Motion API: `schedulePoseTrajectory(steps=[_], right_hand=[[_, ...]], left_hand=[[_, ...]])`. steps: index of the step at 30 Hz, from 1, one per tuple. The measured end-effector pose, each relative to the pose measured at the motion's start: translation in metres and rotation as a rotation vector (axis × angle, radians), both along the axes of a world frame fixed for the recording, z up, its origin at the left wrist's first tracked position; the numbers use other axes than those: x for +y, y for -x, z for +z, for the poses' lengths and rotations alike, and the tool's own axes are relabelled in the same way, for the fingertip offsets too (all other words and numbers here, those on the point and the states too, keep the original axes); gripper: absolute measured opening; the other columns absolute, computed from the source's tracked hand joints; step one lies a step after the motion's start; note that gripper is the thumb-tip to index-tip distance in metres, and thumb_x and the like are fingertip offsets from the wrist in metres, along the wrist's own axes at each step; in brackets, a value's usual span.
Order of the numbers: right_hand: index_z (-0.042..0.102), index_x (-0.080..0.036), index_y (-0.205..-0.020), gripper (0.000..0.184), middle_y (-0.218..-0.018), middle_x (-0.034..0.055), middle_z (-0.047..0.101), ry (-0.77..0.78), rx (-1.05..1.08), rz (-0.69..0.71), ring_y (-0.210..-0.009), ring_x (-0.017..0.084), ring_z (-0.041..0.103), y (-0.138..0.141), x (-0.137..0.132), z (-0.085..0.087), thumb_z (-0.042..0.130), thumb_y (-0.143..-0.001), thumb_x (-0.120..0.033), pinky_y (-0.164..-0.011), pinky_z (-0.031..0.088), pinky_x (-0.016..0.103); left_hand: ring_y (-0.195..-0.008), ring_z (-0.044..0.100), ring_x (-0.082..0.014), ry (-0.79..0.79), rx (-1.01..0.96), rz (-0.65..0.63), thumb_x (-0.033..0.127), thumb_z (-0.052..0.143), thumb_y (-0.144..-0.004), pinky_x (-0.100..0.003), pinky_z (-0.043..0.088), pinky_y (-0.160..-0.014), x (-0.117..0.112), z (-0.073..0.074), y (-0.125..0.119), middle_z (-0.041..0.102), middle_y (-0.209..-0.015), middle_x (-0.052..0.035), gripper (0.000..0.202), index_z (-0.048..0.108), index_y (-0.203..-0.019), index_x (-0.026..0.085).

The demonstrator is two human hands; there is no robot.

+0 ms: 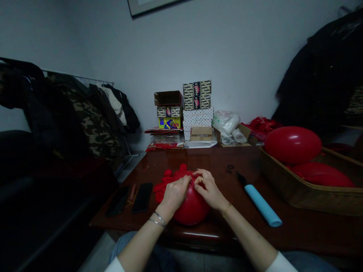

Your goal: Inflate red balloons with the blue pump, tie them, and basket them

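An inflated red balloon (193, 207) rests near the table's front edge, its neck pointing up between my hands. My left hand (176, 190) is closed, with its fingers pinched at the balloon's neck. From the other side, my right hand (209, 189) pinches the same spot with thumb and index finger, the other fingers curled above. The fine detail of the neck is hidden by my fingertips. Just behind lies a heap of limp red balloons (164, 184). Right of my hands is a light blue hand pump (262, 204) with a black nozzle.
A wicker basket (300, 196) holding inflated red balloons (293, 144) stands on the right. Two dark phones (142, 197) lie at the left of the brown table (221, 158). Stacked boxes (197, 96) and a plastic bag (226, 121) line the back wall. Clothes hang at left.
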State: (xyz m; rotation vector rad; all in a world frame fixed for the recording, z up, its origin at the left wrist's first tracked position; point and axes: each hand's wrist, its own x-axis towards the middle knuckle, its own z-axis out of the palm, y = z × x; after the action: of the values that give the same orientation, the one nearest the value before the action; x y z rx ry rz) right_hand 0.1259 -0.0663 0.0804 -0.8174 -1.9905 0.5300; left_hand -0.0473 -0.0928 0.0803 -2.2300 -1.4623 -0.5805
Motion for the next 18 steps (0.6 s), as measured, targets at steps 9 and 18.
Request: schedulePoseTrajectory(steps=[9,18], right_hand=[[0.059,-0.022,-0.055,0.024,-0.106,0.0003,0.058,-0.01,-0.065,0.021,-0.112,0.022,0.042,-0.004,-0.01,0.007,0.048,-0.076,-0.023,-0.1,0.028,0.047],[0.066,-0.036,-0.103,0.033,-0.15,-0.0087,0.02,-0.207,0.266,-0.124,-0.138,0.025,0.017,0.005,-0.003,-0.009,0.047,-0.082,-0.02,-0.112,0.018,0.051]], left_hand=[[-0.073,0.066,-0.0157,-0.004,-0.025,-0.011,0.014,0.045,-0.088,-0.021,0.049,-0.061,0.001,-0.001,-0.001,0.069,-0.085,-0.0062,0.017,0.053,-0.102,0.018],[-0.072,0.066,-0.0164,0.036,-0.043,-0.004,0.013,0.042,-0.087,-0.023,0.051,-0.062,-0.001,0.002,-0.004,0.069,-0.084,-0.0071,0.018,0.053,-0.101,0.017]])
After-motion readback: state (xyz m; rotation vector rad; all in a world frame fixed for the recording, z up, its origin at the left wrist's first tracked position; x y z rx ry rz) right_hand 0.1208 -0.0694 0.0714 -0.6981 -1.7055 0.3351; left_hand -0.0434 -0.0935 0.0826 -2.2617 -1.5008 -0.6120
